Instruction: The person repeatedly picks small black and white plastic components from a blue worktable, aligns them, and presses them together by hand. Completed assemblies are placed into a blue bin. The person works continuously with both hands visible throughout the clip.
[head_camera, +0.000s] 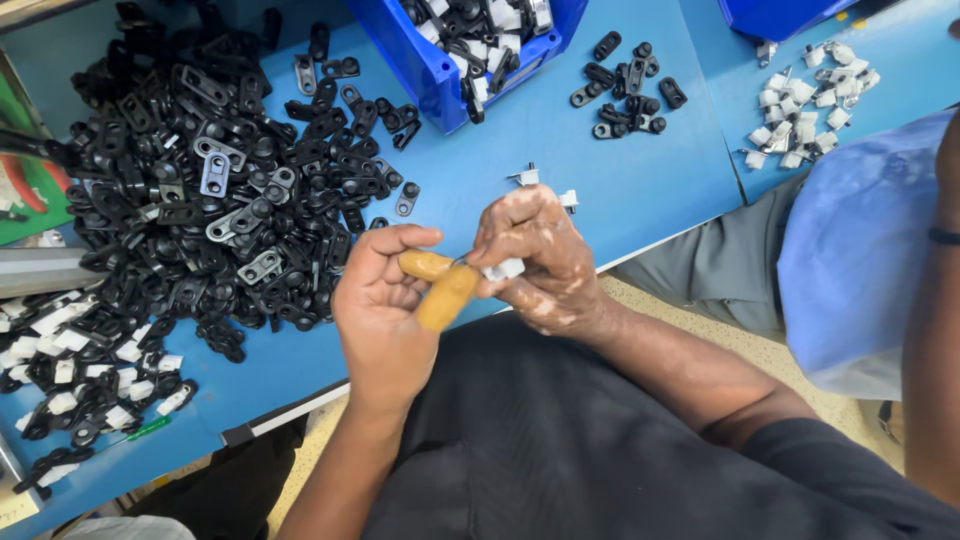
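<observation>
My left hand (385, 305) and my right hand (540, 255) meet at the near edge of a blue table (620, 180). Tan rubber covers sit on the left thumb and forefinger (440, 285). Between the fingers of both hands is a small white plastic clip (503, 268) with a thin metal pin. Both hands pinch it together. Two more white clips (545, 188) lie on the table just beyond my right hand.
A big heap of black plastic clips (220, 170) fills the left of the table. Assembled black-and-white pieces (90, 370) lie at near left. A blue bin (470, 45) holds more parts. Small black pile (630, 85) and white clips (805, 110) lie far right. Another person's light blue sleeve (860, 250) is at right.
</observation>
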